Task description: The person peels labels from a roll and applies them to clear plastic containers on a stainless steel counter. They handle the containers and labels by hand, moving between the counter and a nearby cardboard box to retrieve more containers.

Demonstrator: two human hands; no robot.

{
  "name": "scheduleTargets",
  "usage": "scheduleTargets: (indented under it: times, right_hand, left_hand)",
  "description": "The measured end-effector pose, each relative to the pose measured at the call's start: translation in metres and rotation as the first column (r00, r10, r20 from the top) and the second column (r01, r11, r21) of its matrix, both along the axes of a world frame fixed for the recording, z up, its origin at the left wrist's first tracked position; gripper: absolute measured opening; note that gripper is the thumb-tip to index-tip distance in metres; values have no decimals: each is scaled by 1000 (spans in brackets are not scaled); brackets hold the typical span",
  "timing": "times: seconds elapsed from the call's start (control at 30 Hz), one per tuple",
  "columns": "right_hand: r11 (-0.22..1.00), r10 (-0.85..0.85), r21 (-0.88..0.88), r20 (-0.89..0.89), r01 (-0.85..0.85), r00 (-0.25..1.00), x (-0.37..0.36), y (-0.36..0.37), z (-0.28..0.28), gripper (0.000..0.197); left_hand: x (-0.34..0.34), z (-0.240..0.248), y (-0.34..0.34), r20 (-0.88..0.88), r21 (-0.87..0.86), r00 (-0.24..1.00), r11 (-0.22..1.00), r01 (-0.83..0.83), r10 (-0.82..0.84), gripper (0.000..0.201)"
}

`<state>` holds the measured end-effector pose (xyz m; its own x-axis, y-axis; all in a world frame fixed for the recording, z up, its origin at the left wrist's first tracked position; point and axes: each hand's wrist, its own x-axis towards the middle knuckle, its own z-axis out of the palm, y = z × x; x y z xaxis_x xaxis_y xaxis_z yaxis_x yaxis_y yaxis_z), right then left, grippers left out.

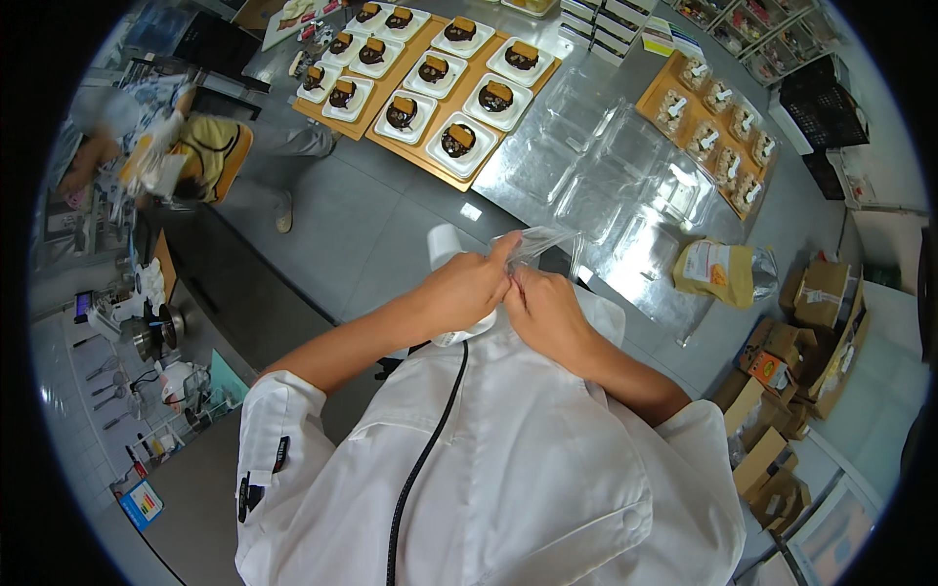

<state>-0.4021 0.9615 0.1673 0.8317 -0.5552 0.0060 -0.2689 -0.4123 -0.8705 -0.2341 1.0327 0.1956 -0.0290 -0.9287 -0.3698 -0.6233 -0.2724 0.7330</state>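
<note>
In front of my chest, my left hand [461, 288] and my right hand [549, 314] meet, their fingers closed on a piece of thin clear plastic [543, 244]. Crumpled, it sticks out beyond the fingertips; whether it is a bag, a glove or loose film I cannot tell. My left thumb points up against it. A smooth white object [445, 244] shows just behind my left hand, mostly hidden by it. Beyond the hands lies a steel table [528, 181] carrying clear plastic trays [606, 142].
Wooden boards [457, 178] hold several white square plates of dark desserts. At right are another board [674, 137] with small wrapped packs, a yellow pouch [718, 273] and cardboard boxes [767, 449]. A co-worker [147, 146] carries a tray at left, beside a dark counter [234, 278].
</note>
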Motion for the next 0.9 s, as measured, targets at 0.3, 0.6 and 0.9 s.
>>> scheduleTargets:
  times: [0.3, 0.6, 0.9]
  right_hand:
    - [998, -32, -48, -2, 32, 999, -14, 7, -4, 23]
    - [995, 21, -92, -43, -25, 999, -4, 3, -6, 18]
    - [961, -207, -168, 81, 219, 975, -25, 0, 33, 14]
  left_hand:
    - [9, -6, -8, -151, 7, 987, 998, 57, -55, 52]
    - [18, -9, -6, -81, 61, 997, 998, 25, -20, 52]
    - [58, -82, 11, -115, -13, 939, 944, -329, 325, 41]
